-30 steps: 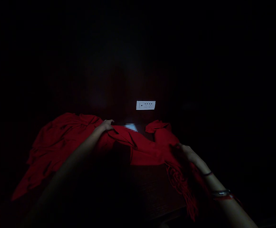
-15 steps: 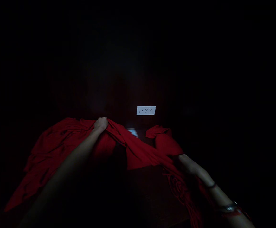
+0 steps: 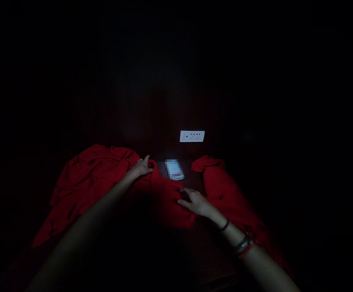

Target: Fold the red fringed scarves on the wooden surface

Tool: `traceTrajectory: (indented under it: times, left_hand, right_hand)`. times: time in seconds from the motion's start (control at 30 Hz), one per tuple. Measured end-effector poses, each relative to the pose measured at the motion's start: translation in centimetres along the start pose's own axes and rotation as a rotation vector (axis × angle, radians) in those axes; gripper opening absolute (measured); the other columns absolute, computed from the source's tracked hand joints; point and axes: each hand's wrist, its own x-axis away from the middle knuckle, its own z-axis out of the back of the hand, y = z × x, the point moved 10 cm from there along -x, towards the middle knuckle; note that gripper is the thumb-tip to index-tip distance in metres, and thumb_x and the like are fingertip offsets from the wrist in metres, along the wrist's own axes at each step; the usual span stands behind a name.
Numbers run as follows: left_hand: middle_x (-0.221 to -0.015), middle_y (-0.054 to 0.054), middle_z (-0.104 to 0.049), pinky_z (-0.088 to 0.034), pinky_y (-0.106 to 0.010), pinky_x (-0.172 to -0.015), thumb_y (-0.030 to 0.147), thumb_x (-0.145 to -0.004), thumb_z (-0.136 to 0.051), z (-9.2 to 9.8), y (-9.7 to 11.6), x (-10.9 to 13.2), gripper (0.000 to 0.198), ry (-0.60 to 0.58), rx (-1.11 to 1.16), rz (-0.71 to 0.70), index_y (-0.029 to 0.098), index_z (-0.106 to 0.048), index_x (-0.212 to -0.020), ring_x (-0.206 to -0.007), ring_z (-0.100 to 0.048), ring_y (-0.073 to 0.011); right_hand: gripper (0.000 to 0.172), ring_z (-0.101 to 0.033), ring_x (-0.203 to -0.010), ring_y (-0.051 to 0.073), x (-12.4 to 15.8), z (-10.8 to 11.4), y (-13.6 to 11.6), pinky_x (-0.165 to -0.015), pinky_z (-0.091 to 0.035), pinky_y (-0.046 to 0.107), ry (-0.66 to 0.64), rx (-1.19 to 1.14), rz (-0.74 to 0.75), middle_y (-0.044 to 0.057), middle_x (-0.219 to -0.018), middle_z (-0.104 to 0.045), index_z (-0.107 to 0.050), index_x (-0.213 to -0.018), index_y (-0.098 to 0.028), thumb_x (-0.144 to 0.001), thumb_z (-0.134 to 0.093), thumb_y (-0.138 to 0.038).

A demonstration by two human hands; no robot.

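The scene is very dark. A large red cloth with a fringed edge lies crumpled across a dark surface. My left hand rests on a fold of the cloth near its far middle, thumb apart from the fingers, pinching the edge. My right hand lies flat on the cloth's middle with fingers stretched out toward the left. Bracelets circle my right wrist. The rest of the cloth trails to the right.
A white socket plate is on the dark wall behind. A small white item, blurred out, lies on the surface just beyond the cloth. Everything else is lost in darkness.
My left hand lowered the raised fold back down onto the surface. My right hand let go of the fringed right end and moved left onto the cloth's middle, now flat.
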Motion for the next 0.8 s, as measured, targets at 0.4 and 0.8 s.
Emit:
traceTrajectory:
  times: [0.4, 0.8]
  left_hand:
    - [-0.115, -0.011, -0.056, -0.044, -0.026, -0.078, 0.016, -0.075, -0.045, -0.3, -2.1, 2.7, 0.056, -0.021, -0.046, 0.022, 0.019, -0.034, -0.13, -0.104, -0.055, -0.0232]
    - [-0.11, -0.013, -0.057, -0.045, -0.034, -0.078, 0.024, -0.077, -0.045, 1.0, -0.6, 4.1, 0.034, 0.098, -0.052, -0.041, 0.017, -0.052, -0.11, -0.099, -0.056, -0.0257]
  right_hand:
    - [0.039, -0.056, -0.099, 0.025, -9.4, -4.5, -3.6, -0.079, -0.043, 0.034, 0.122, 0.248, -0.303, 0.015, -0.106, -0.058, -0.047, -0.116, -0.013, -0.077, -0.049, -0.02]
    - [0.065, -0.043, -0.114, 0.031, -10.5, -1.8, -2.9, -0.088, -0.036, 0.044, 0.085, 0.296, -0.1, 0.015, -0.125, -0.044, -0.031, -0.132, -0.018, -0.074, -0.055, -0.033]
